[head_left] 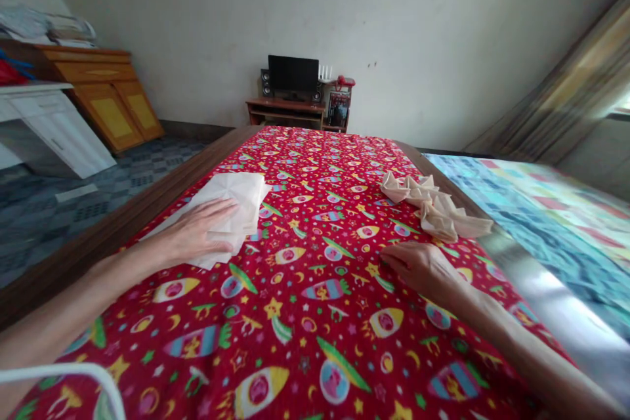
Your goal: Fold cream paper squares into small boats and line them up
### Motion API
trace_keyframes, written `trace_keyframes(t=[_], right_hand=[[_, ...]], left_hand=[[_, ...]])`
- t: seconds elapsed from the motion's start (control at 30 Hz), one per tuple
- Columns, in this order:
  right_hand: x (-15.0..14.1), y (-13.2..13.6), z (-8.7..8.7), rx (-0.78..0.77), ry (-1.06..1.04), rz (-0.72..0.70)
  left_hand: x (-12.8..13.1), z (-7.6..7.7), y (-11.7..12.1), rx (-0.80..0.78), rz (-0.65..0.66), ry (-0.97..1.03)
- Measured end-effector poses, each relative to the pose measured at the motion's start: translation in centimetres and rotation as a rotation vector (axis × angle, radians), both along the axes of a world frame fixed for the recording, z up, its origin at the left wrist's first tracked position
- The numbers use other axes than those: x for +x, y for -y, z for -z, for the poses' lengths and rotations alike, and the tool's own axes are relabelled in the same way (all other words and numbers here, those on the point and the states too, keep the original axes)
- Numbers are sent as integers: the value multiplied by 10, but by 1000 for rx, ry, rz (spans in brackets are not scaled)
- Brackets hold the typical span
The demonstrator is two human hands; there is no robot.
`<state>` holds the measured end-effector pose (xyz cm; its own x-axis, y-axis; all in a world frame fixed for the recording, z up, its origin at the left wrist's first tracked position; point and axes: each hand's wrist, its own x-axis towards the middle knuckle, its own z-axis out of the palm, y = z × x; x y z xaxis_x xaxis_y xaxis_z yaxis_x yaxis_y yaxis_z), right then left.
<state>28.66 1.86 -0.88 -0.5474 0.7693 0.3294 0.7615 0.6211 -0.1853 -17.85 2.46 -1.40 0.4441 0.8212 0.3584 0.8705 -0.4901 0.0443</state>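
Observation:
My left hand (203, 232) lies flat, fingers stretched, on a stack of pale, thin paper sheets (245, 195) with crease lines. The stack is uneven, and its lower left part is covered by the hand and forearm. On the red patterned cloth (315, 331) rests my right hand (421, 269), its fingers curled in and nothing visible in them. Just beyond it sit several folded, pointed paper pieces (437, 209) in the same pale colour, bunched in a row near the cloth's right edge. They do not touch the right hand.
A brown table edge (162, 200) borders the cloth at left. A bed (551, 210) with a blue patchwork cover stands to the right. Against the far wall is a desk with a monitor (294, 73). A white curved cable or strap (101, 377) crosses the lower left.

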Motion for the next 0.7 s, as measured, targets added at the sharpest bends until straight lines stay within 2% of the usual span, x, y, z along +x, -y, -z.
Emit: trace_keyframes(t=[0.1, 0.2, 0.3, 0.43, 0.5, 0.6, 0.7], right_hand=[[-3, -1, 6, -38, -51, -5], [-4, 1, 7, -22, -70, -1], [-4, 2, 7, -23, -61, 5], [-4, 2, 8, -57, -65, 20], [-4, 2, 9, -57, -63, 16], [-2, 1, 12, -28, -51, -2], [0, -1, 14, 27, -33, -16]], left_hand=[[-9, 5, 4, 44, -12, 32], [-7, 3, 4, 65, 2, 75], [-5, -3, 3, 77, -9, 84], [6, -20, 6, 178, -132, 69], [21, -30, 11, 243, -129, 96], [57, -44, 22, 242, -6, 102], [101, -50, 35, 203, 140, 82]])
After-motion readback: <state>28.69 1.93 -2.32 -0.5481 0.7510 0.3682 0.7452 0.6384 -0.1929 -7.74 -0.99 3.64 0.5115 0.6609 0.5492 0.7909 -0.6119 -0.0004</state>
